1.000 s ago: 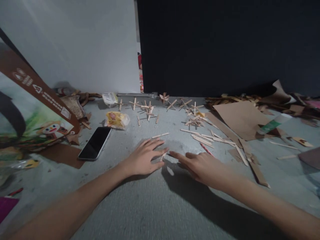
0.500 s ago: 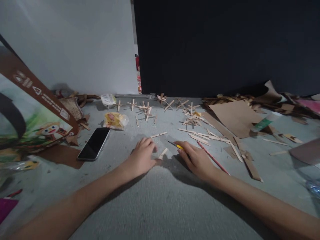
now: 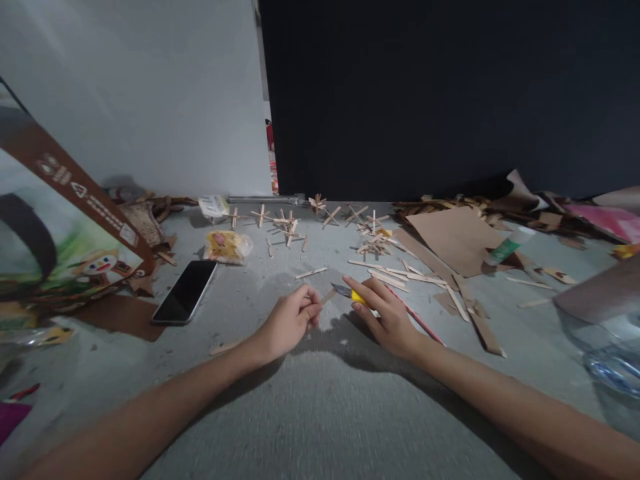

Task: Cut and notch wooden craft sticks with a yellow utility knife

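My left hand (image 3: pixel 290 320) is closed in a pinch on a short wooden stick (image 3: pixel 327 296) that lies on the grey floor (image 3: pixel 320 413). My right hand (image 3: pixel 387 317) grips a yellow utility knife (image 3: pixel 350 293), its blade tip pointing left at the stick's end. The two hands sit close together at the middle of the view. A red pencil (image 3: pixel 420 321) lies just right of my right hand.
A black phone (image 3: pixel 185 291) lies left of my hands, beside a printed cardboard box (image 3: pixel 60 233). Loose wooden sticks (image 3: pixel 395 277) and glued stick crosses (image 3: pixel 287 223) are scattered farther back. Brown cardboard pieces (image 3: pixel 455 237) lie at the right, and a clear plastic bottle (image 3: pixel 613 353) at the far right.
My right hand picked up the yellow knife and brought its blade to the stick. My left hand went from lying flat to pinching the stick. The camera tilted slightly.
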A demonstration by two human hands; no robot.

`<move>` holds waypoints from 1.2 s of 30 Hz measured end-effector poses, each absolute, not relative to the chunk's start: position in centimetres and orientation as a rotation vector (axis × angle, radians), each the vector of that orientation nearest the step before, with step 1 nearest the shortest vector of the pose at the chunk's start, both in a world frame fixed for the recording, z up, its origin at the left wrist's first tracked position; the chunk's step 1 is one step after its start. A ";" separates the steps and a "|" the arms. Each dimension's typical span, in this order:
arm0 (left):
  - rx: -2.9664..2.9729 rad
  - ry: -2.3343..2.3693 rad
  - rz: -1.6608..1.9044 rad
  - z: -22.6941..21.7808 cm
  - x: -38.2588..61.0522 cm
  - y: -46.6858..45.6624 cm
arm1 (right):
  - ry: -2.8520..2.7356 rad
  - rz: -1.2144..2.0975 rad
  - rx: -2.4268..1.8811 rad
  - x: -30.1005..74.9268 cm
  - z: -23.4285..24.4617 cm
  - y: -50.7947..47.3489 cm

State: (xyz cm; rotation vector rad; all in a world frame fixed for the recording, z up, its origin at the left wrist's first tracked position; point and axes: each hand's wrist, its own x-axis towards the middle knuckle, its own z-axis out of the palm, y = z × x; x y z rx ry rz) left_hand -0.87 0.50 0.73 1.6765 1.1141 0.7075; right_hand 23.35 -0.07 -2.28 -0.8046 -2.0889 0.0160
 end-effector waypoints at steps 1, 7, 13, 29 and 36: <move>1.568 1.015 0.825 0.5 -0.5 0.5 | -2.085 0.040 -0.784 23.5 -2.1 -0.1; 1.281 0.838 1.095 -0.3 -0.2 -0.2 | -2.206 0.180 -0.657 24.1 -1.5 0.3; 1.326 0.823 1.052 -0.5 -0.2 -1.1 | -2.129 0.334 -0.596 23.8 -1.8 0.8; 1.356 0.750 0.983 -0.2 -0.1 -2.0 | -2.111 0.529 -0.643 23.7 -1.2 0.5; 1.340 0.758 0.940 -0.2 -0.1 -1.8 | -2.120 0.601 -0.632 23.5 -1.1 0.4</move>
